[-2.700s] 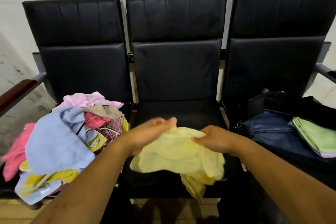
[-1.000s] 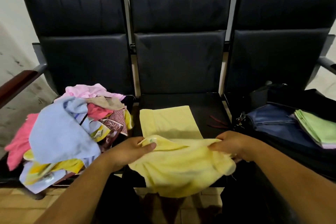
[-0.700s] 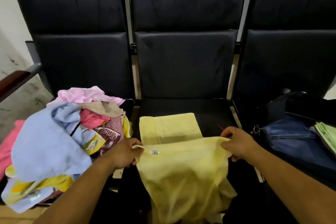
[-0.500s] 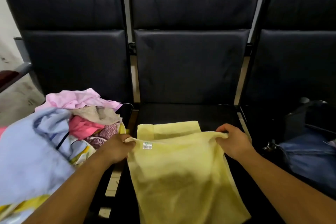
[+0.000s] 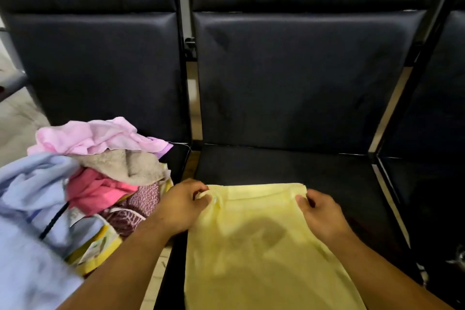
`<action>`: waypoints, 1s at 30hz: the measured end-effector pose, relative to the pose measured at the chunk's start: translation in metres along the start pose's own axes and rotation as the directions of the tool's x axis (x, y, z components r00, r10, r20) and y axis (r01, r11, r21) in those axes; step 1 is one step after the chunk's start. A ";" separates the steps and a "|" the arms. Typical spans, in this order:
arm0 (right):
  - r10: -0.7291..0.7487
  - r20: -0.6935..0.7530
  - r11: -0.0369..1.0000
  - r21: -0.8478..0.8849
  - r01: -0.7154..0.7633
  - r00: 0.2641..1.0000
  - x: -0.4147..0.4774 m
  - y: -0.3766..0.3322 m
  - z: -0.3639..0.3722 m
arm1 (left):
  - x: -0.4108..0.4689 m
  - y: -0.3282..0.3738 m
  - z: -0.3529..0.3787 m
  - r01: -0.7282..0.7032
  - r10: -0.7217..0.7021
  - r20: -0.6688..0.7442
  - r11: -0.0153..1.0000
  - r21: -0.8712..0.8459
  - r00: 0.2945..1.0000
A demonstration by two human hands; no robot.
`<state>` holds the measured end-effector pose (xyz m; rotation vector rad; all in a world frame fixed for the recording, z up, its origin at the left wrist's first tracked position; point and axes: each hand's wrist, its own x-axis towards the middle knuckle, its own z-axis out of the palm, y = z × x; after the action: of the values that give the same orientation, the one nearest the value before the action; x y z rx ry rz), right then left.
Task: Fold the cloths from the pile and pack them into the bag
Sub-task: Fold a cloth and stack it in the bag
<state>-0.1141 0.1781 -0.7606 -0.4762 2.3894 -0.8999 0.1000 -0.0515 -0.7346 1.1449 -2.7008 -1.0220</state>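
Yellow cloth [image 5: 264, 254] lies spread on the middle seat of the black padded bench [image 5: 276, 166]. Its far edge runs straight across the seat, and its near end reaches down past the bottom of the view. You hold it by the two far corners. Your left hand [image 5: 181, 206] pinches the far left corner, with the fingers curled round a small bunch of the fabric. Your right hand [image 5: 319, 211] grips the far right corner, with the thumb on top and the fingers tucked under the edge. Both hands rest low, at the level of the seat, and both forearms come in from the bottom of the view, one on each side of the cloth. The fabric between your hands is fairly flat, with a narrow band along the far edge and a soft shadow across the middle.

On the seat to your left sits the pile [image 5: 83, 184], just beside your left wrist but not touching the yellow cloth. A pale pink cloth [image 5: 95, 137] lies at the top of it, against the backrest. Below that is a beige towel [image 5: 130, 166], and under the towel is a bright pink cloth [image 5: 93, 191]. A large light blue cloth [image 5: 30, 199] fills the left edge and is blurred toward the corner. A maroon patterned cloth [image 5: 141, 206] and a piece with a yellow border [image 5: 100, 249] lie nearest your left forearm. The seat to your right is dark, and you cannot tell what lies on it.
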 end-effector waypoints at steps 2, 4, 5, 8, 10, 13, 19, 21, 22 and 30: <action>0.016 0.005 1.000 0.011 -0.016 1.000 0.004 0.005 -0.001 | 0.000 0.001 0.001 0.010 -0.009 0.049 1.000 -0.021 0.999; 0.048 -0.017 0.999 -0.009 -0.048 0.999 0.008 0.008 -0.006 | -0.001 -0.001 0.006 0.034 -0.037 0.085 0.999 0.036 0.996; 0.056 -0.036 0.997 -0.042 -0.057 0.998 0.010 0.010 -0.008 | 0.000 -0.001 0.009 0.055 -0.059 0.080 0.997 0.061 0.995; 0.055 -0.122 0.995 -0.078 -0.065 0.991 0.011 0.019 -0.011 | 0.005 -0.004 0.017 0.112 -0.112 -0.001 0.992 0.051 0.994; 0.054 -0.184 0.996 -0.064 -0.067 0.981 0.013 0.022 -0.011 | 0.008 -0.005 0.021 0.149 -0.146 -0.060 0.987 0.052 0.988; 0.058 -0.239 0.996 -0.050 -0.072 0.969 0.015 0.022 -0.011 | 0.010 -0.009 0.024 0.222 -0.210 -0.143 0.972 0.076 0.967; 0.080 -0.223 0.983 -0.142 -0.114 0.972 0.020 0.024 -0.008 | 0.015 -0.016 0.020 0.233 -0.225 -0.089 0.968 0.090 0.970; 0.054 -0.198 0.983 -0.164 -0.088 0.979 0.018 0.023 -0.007 | 0.014 -0.013 0.023 0.178 -0.178 -0.010 0.976 0.125 0.984; 0.027 -0.193 0.979 -0.195 -0.066 0.981 0.016 0.021 -0.008 | 0.013 -0.012 0.025 0.165 -0.170 0.022 0.976 0.140 0.985; -0.144 -0.179 0.890 -0.453 0.049 0.973 0.009 0.017 -0.008 | 0.014 -0.012 0.027 0.053 -0.055 -0.059 0.998 -0.035 0.997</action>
<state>-0.1279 0.1897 -0.7706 -0.7101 2.7978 -0.4451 0.0900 -0.0525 -0.7657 1.2282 -2.6104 -1.0189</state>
